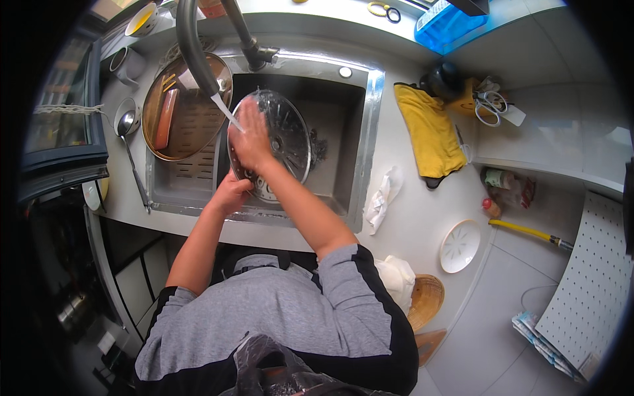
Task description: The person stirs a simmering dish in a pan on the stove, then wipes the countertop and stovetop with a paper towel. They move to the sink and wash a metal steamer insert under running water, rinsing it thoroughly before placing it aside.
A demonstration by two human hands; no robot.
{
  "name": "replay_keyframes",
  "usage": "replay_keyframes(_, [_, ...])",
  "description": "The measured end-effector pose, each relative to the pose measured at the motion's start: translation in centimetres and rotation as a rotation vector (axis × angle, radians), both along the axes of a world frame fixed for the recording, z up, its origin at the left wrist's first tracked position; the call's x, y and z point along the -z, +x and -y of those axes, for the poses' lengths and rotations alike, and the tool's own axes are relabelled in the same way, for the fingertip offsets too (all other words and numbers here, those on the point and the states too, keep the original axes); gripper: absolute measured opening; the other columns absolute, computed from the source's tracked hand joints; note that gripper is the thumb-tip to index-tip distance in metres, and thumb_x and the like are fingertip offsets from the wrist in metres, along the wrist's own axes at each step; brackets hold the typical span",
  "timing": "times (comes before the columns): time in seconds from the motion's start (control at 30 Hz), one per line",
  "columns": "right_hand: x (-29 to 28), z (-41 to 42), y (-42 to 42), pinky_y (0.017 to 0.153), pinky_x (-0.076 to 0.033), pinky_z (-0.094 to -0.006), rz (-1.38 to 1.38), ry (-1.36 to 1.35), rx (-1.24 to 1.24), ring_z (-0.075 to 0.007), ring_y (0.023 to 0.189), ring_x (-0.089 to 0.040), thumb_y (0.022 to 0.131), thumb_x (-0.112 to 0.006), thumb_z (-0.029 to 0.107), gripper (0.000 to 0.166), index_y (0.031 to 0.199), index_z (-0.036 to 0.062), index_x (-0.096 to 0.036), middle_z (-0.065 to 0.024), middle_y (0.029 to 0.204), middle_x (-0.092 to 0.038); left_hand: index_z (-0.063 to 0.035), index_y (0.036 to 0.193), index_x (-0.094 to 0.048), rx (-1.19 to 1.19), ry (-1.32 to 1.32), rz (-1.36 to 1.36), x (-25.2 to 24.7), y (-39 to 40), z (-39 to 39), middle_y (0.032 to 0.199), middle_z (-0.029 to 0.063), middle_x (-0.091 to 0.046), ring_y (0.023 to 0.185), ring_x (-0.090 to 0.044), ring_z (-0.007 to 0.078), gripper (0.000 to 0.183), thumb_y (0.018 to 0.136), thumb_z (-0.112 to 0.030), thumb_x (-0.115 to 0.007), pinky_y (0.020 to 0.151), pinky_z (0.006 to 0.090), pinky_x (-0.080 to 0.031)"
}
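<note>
A round metal disc with holes near its rim, possibly a steamer tray (290,131), is tilted over the right basin of the sink (342,133). My left hand (234,192) grips its lower left edge. Flat on its wet upper face lies my right hand (252,133), fingers extended. Water runs from the grey faucet (195,54) onto the back of that hand. Left of the disc, a large glass lid (185,109) with a metal rim leans over the left basin, which has a slotted drain tray (198,171). Part of the disc is hidden behind my right hand.
A bowl (128,111) with a ladle (132,163) and a mug (127,64) stand at left. Right of the sink lie a crumpled plastic wrapper (384,200), a yellow cloth (430,131) and a white bowl (460,246). A wicker basket (427,299) is at lower right.
</note>
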State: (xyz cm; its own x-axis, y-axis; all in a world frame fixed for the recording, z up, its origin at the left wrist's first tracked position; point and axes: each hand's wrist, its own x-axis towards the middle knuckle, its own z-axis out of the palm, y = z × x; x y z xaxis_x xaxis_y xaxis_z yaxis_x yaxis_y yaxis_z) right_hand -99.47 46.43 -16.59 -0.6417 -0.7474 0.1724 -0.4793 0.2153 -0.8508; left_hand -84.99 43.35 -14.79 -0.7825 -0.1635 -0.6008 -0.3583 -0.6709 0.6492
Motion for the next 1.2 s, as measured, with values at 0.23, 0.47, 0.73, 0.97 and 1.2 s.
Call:
replay_keyframes(0.23, [1.1, -10.9, 2.9, 0.117, -0.004, -0.0483, -0.292, 0.236, -0.453, -0.033, 0.146, -0.008, 0.099, -0.034, 0.038, 0.06, 0.151, 0.0128, -0.019, -0.0082, 0.158, -0.014, -0.011, 0.139, -0.038, -0.139, -0.003, -0.14, -1.5, -1.2, 1.5, 0.128, 0.0091, -0.052, 0.118, -0.053, 0.0242, 0.069, 0.075, 0.012, -0.049, 0.094, 0.0391, -0.047])
replay_keyframes(0.47, [7.7, -8.3, -5.6, 0.115, -0.009, -0.0531, 0.042, 0.313, 0.429, -0.0396, 0.144, -0.01, 0.098, -0.038, 0.042, 0.065, 0.149, 0.0055, -0.022, -0.0145, 0.158, -0.013, -0.008, 0.137, -0.042, -0.049, 0.065, -0.11, -2.3, -0.1, -1.3, 0.129, 0.0062, -0.054, 0.116, -0.053, 0.0217, 0.068, 0.072, 0.01, -0.051, 0.097, 0.0362, -0.042])
replay_keyframes(0.73, [-2.8, -0.5, 0.3, 0.116, -0.004, -0.0528, -0.15, -0.073, 0.087, -0.0372, 0.145, -0.007, 0.095, -0.041, 0.041, 0.068, 0.15, 0.0059, -0.02, -0.0145, 0.158, -0.012, -0.01, 0.142, -0.037, -0.092, -0.056, -0.153, 0.4, -0.4, -0.4, 0.138, 0.0043, -0.047, 0.123, -0.048, 0.0182, 0.066, 0.08, 0.007, -0.054, 0.1, 0.0339, -0.04])
replay_keyframes(0.97, [-1.1, -5.8, 1.2, 0.112, -0.002, -0.0601, -0.302, 0.015, -0.22, -0.0404, 0.144, -0.009, 0.092, -0.046, 0.048, 0.053, 0.142, 0.0272, -0.044, -0.0068, 0.153, -0.028, -0.0098, 0.141, -0.036, -0.08, -0.136, -0.208, -0.9, -0.8, 0.6, 0.134, 0.0033, -0.048, 0.126, -0.045, 0.0165, 0.061, 0.083, 0.007, -0.05, 0.102, 0.0321, -0.038])
replay_keyframes(1.2, [-4.3, -0.4, -6.2, 0.112, -0.005, -0.0618, -0.319, -0.127, 0.222, -0.0395, 0.143, -0.014, 0.091, -0.049, 0.047, 0.058, 0.144, 0.025, -0.039, -0.0055, 0.154, -0.027, -0.0069, 0.136, -0.043, -0.075, -0.317, -0.134, -2.1, -0.2, 0.5, 0.123, 0.0035, -0.057, 0.116, -0.051, 0.0144, 0.057, 0.081, 0.005, -0.055, 0.097, 0.029, -0.038])
